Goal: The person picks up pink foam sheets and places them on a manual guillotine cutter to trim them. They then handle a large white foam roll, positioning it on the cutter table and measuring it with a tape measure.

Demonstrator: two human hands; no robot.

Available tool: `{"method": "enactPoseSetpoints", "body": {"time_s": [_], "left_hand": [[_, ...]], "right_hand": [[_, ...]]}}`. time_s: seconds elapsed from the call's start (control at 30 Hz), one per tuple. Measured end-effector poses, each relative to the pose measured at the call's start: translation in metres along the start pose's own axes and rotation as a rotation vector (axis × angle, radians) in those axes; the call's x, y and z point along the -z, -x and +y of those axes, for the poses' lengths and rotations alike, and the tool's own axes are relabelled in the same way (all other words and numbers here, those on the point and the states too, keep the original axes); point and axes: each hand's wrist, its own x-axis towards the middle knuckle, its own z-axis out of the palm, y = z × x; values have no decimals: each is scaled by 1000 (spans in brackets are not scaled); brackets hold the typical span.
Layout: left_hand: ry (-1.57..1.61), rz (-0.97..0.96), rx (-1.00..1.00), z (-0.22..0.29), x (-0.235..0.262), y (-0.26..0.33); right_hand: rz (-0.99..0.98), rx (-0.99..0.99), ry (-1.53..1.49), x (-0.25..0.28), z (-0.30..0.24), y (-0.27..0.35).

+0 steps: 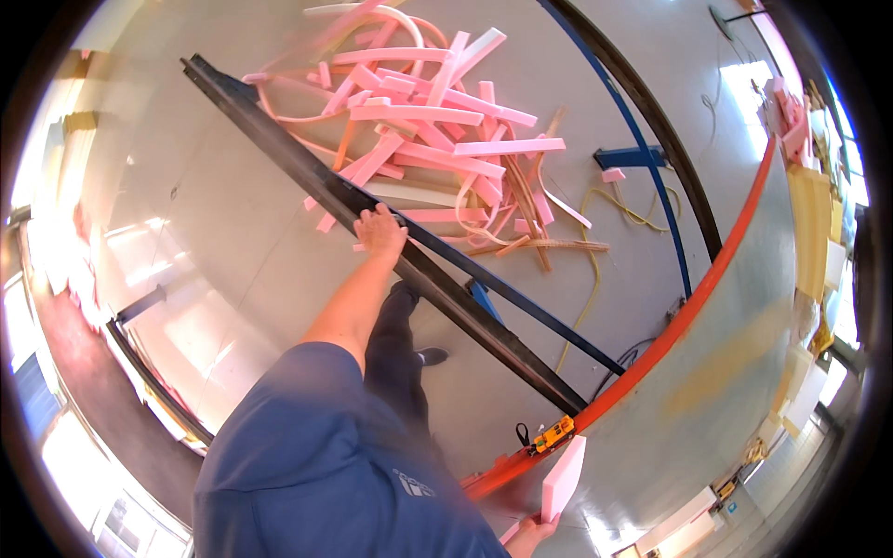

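Foam slab point(564, 476), pink and flat, points lengthwise away from our right hand point(532, 537), which grips its end near the red-edged grey table point(730, 321).

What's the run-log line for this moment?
left hand: on dark rail | right hand: holding pink slab | pink strips: heaped on floor

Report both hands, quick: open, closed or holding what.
Left hand: resting on the dark metal rail; whether it grips cannot be told.
Right hand: closed, holding a pink foam-like piece.
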Motion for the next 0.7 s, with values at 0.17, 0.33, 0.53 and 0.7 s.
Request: {"method": "enactPoseSetpoints", "body": {"time_s": [0.17, 0.33, 0.53, 0.7], "left_hand": [[42, 160, 22, -12, 14, 8], [190, 196, -19, -33, 41, 30], [393, 191, -328, -83, 36, 75], [519, 297, -500, -97, 72, 143]], "right_hand": [[12, 35, 24, 10, -2, -1], [-3, -5, -124, 4, 17, 20], [-119, -17, -421, 47, 41, 1], [-451, 50, -815, 34, 50, 61]]}}
